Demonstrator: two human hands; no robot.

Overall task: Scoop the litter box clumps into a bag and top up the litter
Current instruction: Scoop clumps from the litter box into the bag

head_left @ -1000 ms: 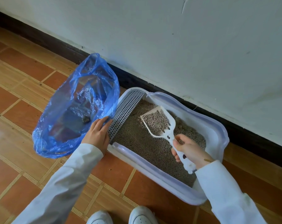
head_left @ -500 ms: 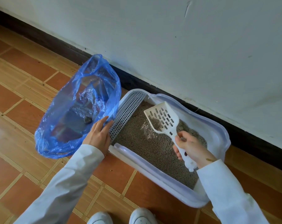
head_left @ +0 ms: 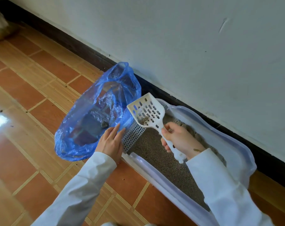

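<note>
Your right hand (head_left: 179, 137), right of the frame's centre, has its grip curled around the handle of the white slotted plastic litter scoop (head_left: 149, 113). The scoop's head is lifted clear of the litter and sits at mid-frame, tilted up toward the open mouth of the translucent blue plastic bag (head_left: 96, 115). A small brown clump (head_left: 145, 119) lies in the scoop near the neck.

Your left hand (head_left: 111, 141), just left of centre, rests with straight fingers on the bag's near edge, right beside the grey perforated grid (head_left: 132, 136) at the left end of the white rectangular plastic litter box (head_left: 233, 144). Its grip is spread flat, pinching nothing that you can see.

The bag lies open on the brown tiled floor (head_left: 40, 98) at centre left, touching the box's left end, with one dark clump (head_left: 104, 124) already inside it. The box runs from mid-frame to the lower right along the dark skirting board (head_left: 83, 49) under the white wall (head_left: 187, 38). Grey-brown granular litter (head_left: 163, 159) fills it.
</note>
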